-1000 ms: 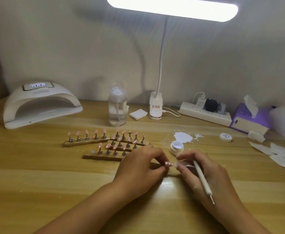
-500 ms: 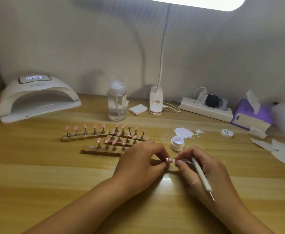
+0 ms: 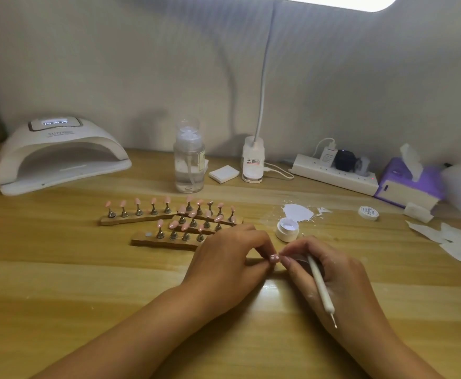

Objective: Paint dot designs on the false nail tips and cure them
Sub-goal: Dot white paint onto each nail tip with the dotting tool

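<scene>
Left hand: I see the left hand (image 3: pixel 229 258) near the middle of the table (image 3: pixel 60 283), fingers curled, thumb and forefinger pinching a pink nail tip (image 3: pixel 274 258) that carries white dots.
Right hand: the right hand (image 3: pixel 330 274) sits just beside the left, fingers curled round a thin white stick (image 3: pixel 319 283). The stick's metal point aims back toward the near edge. The fingertips are close against the nail tip, but I cannot tell whether they touch it.
Nail tip: between the two hands, near the table's middle.
Racks: three wooden racks (image 3: pixel 169 218) lie just beyond the left hand, toward the far edge, each with pink tips standing on metal pegs. The left hand hides the right end of the nearest rack.
Jar: a small open white jar (image 3: pixel 286 228) stands just beyond the right hand. A smear of white paint (image 3: pixel 297 212) is on the table behind it, and a small round lid (image 3: pixel 368 213) lies further right.
Curing lamp: the white curing lamp (image 3: pixel 60 151) is in the far left corner, display lit, opening facing me.
Far edge: from left to right, a clear pump bottle (image 3: pixel 189 160), a white pad (image 3: pixel 224 173), a desk lamp base (image 3: pixel 252 160), a power strip (image 3: pixel 333 173) and a purple tissue box (image 3: pixel 407 181).
Right edge: torn pieces of white paper (image 3: pixel 456 242).
</scene>
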Tool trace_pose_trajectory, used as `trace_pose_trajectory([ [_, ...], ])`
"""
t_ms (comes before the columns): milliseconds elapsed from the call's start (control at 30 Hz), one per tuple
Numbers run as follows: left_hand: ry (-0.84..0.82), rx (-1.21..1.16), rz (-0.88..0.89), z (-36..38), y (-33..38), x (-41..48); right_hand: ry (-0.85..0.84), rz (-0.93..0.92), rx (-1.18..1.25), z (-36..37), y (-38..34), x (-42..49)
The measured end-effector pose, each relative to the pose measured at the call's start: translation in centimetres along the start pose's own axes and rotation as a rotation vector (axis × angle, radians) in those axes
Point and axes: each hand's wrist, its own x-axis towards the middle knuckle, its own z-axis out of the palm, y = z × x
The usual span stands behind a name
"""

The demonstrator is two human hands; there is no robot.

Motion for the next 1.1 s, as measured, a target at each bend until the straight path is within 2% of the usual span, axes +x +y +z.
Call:
trace_pose_trajectory([
  [600,0.017,0.090,0.065,0.01,0.16,-0.17,-0.020,-0.025,-0.055,-0.15,-0.53,0.00],
  [933,0.003,0.054,0.048,-0.02,0.16,-0.14,0.020,0.014,0.032,-0.34,-0.34,-0.19],
  [1100,-0.016,0.034,0.035,0.02,0.10,-0.09,0.022,-0.005,-0.034,-0.08,-0.31,0.02],
])
